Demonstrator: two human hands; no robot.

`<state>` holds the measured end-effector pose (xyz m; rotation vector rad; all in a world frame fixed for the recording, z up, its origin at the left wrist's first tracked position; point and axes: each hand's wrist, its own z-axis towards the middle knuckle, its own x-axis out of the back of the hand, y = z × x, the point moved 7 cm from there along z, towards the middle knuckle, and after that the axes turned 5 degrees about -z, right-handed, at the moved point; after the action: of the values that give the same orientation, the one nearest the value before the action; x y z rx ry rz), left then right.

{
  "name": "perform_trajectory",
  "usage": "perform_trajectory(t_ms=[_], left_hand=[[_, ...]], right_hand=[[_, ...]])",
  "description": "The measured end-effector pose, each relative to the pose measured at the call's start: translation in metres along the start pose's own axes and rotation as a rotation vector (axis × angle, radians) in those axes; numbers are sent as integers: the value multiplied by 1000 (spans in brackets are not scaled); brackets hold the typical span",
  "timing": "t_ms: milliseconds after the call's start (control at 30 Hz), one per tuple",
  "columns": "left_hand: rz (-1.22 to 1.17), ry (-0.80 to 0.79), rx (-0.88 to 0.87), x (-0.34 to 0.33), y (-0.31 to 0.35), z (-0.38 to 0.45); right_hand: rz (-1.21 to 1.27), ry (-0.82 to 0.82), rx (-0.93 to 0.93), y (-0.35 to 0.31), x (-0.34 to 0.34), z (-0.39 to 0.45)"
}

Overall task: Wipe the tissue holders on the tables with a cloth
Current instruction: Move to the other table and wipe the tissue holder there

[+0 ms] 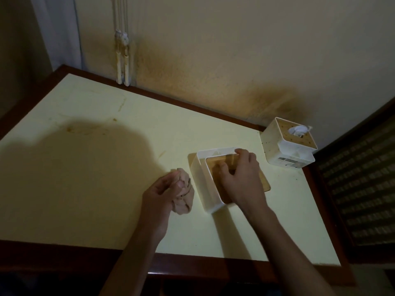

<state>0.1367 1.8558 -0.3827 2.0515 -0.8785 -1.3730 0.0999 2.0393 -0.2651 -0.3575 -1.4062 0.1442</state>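
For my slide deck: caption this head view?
Right hand grips white wood-lidded tissue holder; left hand holds crumpled beige cloth.

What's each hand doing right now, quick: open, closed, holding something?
Left hand: closed around the bunched-up cloth.
Right hand: fingers curled over the rim of the near tissue holder, gripping it.

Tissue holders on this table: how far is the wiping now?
Nothing shows as finished. In hand: the right hand grips the near tissue holder, and the left hand holds the bunched cloth beside it, not touching it. Left: wiping this one and the second holder at the corner.
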Motion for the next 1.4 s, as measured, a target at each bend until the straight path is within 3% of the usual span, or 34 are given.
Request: perform_trajectory(t_ms=[100,200,267,367,433,567,667,800,900,1000,1233,1400], left_hand=[[-104,-253,0,-14,9,1],[-110,-185,32,-3,10,4],[-62,-214,24,0,13,8],[-13,-416,-4,-13,21,11],[-36,-425,-3,-15,28,14],[-48,-486,-39,-21,37,8],[-62,-507,-41,-26,42,1],[-8,-396,-41,-10,31,10],[55,-199,-39,4,25,13],[120,-9,-111,11,35,6],[131,6,-141,13,47,11],[153,41,-103,12,41,13]], right_hand=[[36,-52,-195,1,-21,-6],[-105,5,-206,-3,-32,-15],[-143,53,-160,-7,-31,-20],[-137,24,-32,-7,-31,-19],[-168,-9,81,-7,-28,-13],[-142,-186,282,10,-20,2],[-64,-305,316,33,-9,10],[91,-188,243,37,-1,14],[8,-39,136,35,-6,4],[-128,-13,52,39,-12,-3],[20,-206,263,36,-8,0],[163,-181,180,25,-4,15]])
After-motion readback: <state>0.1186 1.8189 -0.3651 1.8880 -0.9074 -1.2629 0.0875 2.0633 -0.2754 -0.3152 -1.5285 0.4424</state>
